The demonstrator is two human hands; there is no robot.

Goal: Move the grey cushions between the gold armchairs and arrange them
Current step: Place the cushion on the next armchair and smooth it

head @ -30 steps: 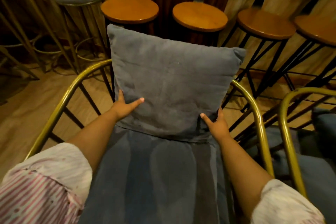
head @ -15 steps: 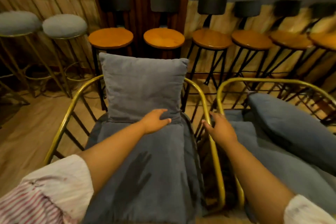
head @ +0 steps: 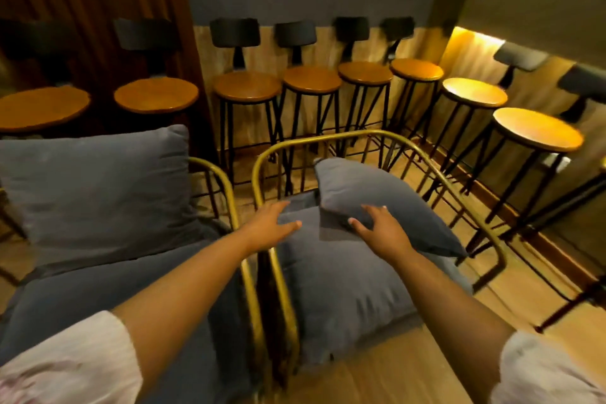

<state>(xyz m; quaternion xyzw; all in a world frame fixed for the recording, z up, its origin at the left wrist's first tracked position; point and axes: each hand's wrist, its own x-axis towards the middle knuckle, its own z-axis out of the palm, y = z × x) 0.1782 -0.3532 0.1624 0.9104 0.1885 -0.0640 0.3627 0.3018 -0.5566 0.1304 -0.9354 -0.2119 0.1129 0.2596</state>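
Observation:
Two gold-framed armchairs stand side by side. In the left armchair (head: 241,239) a grey back cushion (head: 98,190) stands upright above its grey seat pad (head: 98,298). The right armchair (head: 436,161) holds a grey seat pad (head: 344,289) with a second grey cushion (head: 387,203) lying tilted across it. My left hand (head: 270,228) reaches over the gold arm rails with fingers spread, hovering at the seat pad's back left corner. My right hand (head: 382,231) rests with fingers apart on the near edge of the tilted cushion; a closed grip is not evident.
A row of wooden-topped bar stools (head: 311,79) with black legs and dark backrests lines the wall behind both chairs. More stools (head: 537,129) stand along the right side. Wooden floor (head: 393,371) shows in front of the right armchair.
My view has swung right to the second armchair. The left hand has left the upright cushion and crossed the rails; the right hand has moved from the rail onto the tilted cushion.

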